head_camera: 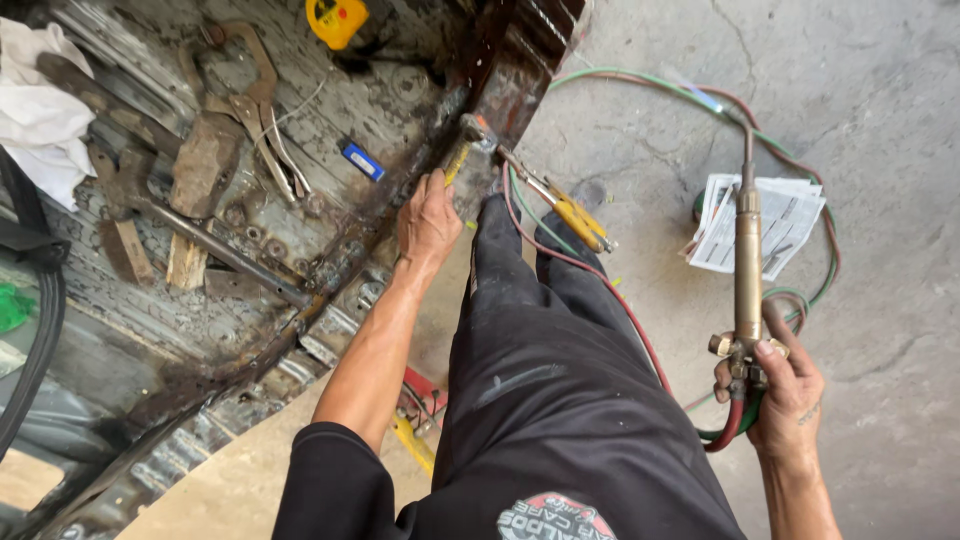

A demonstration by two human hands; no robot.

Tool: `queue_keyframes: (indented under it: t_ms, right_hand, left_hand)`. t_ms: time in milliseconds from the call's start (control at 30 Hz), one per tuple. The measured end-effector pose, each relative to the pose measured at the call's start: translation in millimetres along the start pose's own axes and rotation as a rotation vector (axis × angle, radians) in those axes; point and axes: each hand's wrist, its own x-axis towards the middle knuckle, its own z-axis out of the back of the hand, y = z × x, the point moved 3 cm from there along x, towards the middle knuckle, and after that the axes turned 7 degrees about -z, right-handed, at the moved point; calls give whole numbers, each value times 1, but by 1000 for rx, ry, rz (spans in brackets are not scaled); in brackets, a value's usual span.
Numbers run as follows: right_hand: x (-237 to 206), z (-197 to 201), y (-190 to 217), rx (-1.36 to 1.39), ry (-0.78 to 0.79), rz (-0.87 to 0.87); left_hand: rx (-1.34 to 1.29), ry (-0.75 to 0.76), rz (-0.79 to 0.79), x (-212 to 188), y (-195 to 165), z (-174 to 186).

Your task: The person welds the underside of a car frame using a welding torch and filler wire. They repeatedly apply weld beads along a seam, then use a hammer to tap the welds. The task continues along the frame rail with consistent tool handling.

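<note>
With the right hand [790,395] wrapped round the brass torch [747,260] at 3 o'clock and the left hand [428,222] gripping a hammer [468,140] at 12 against the rusted floor pan [300,200], a swing could snag the hoses [590,275] (they cross the leg) and jerk the torch.

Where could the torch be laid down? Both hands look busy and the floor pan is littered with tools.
Bare concrete lies right of the papers and beyond the hose loop, nearest the right hand with the torch. The rusty floor pan is crowded: clamps, tape measure, rag. The left hand grips a hammer.
</note>
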Motion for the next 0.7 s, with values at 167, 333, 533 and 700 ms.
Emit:
queue_keyframes:
  t_ms: [167, 333, 533, 700]
  right_hand:
    - [3, -3, 0, 6, 21, 14]
    - [-1, -2, 3, -8, 25, 6]
    - [-1, -8, 1, 1, -1, 24]
    - [-6, -9, -4, -4, -7, 11]
  left_hand:
    - [-108, -109, -47, 1, 0, 6]
    - [-80, -40, -37, -3, 3, 9]
    - [-100, -67, -127, 7, 11, 23]
    - [-146, -152, -256, 5, 8, 21]
